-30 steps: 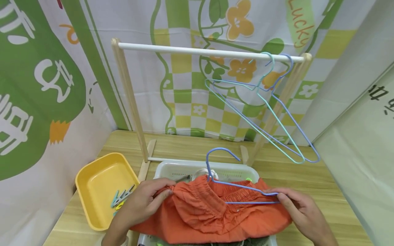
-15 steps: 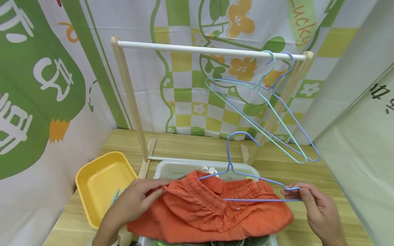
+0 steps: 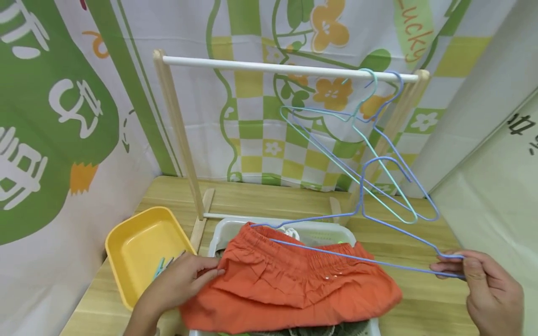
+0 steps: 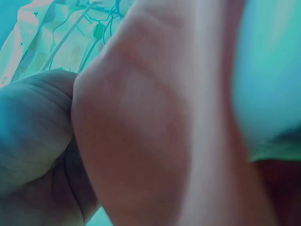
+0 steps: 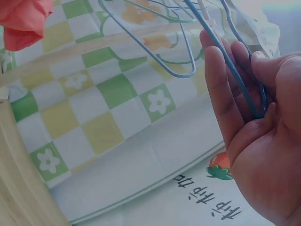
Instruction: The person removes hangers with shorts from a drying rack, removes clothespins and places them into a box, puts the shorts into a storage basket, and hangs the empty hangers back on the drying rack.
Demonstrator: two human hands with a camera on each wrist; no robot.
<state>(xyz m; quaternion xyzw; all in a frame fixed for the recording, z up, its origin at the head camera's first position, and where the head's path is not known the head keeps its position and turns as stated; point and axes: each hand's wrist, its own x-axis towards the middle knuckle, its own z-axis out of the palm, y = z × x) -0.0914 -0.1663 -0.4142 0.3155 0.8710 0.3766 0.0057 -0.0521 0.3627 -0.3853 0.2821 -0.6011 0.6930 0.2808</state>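
Orange shorts [image 3: 290, 289] with a gathered elastic waistband lie over a light grey basket [image 3: 321, 228]. My left hand [image 3: 180, 282] pinches their left side below the waistband, between thumb and fingers. A blue wire hanger [image 3: 399, 232] slants across the waist opening, its left end at the waistband's left side and its hook upward. Out to the right, my right hand [image 3: 489, 287] grips the hanger's right corner; in the right wrist view, the thumb and fingers close around that blue corner [image 5: 240, 84]. Blurred skin of my left hand [image 4: 136, 113] fills most of the left wrist view.
Behind the basket stands a rack with a white rail [image 3: 260, 66] and wooden posts. A mint hanger [image 3: 380, 161] and another blue hanger [image 3: 403, 163] hang at its right end. At left, a yellow tray [image 3: 138, 252] contains clothespins [image 3: 159, 267]. Printed curtains surround the table.
The right hand has drawn the blue hanger to the right, so more of it shows outside the shorts. The left hand keeps its pinch on the shorts and has shifted slightly left and down.
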